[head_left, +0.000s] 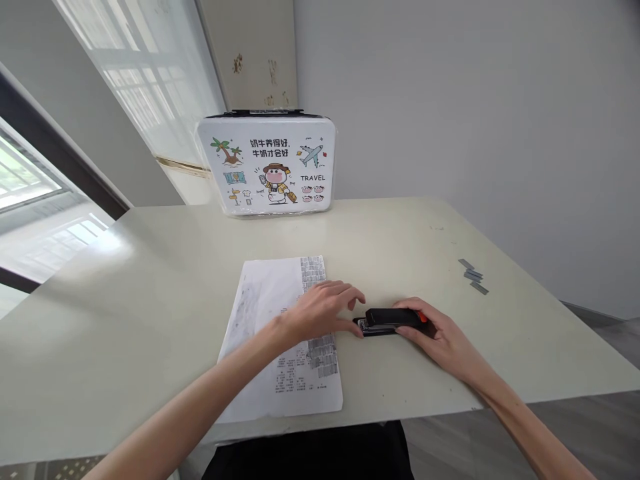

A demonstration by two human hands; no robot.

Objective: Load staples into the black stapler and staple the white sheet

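A black stapler [395, 318] with a red-orange piece near its back end lies on the table, its nose pointing left. My right hand [437, 337] is closed round the stapler's rear, thumb on the near side and fingers on the far side. At the nose is my left hand [327, 308], fingers curved and apart, its thumb tip touching or very close to the base. Under my left hand and forearm lies a stack of printed paper [265, 280], with dense grey staple-like marks down its right side. My left hand hides part of that strip.
Several grey strips of staples [473, 275] lie to the right on the pale table [410, 247]. A white case [270, 163] with cartoon prints stands at the back against the wall. Windows are on the left; the table's front edge is close to my lap.
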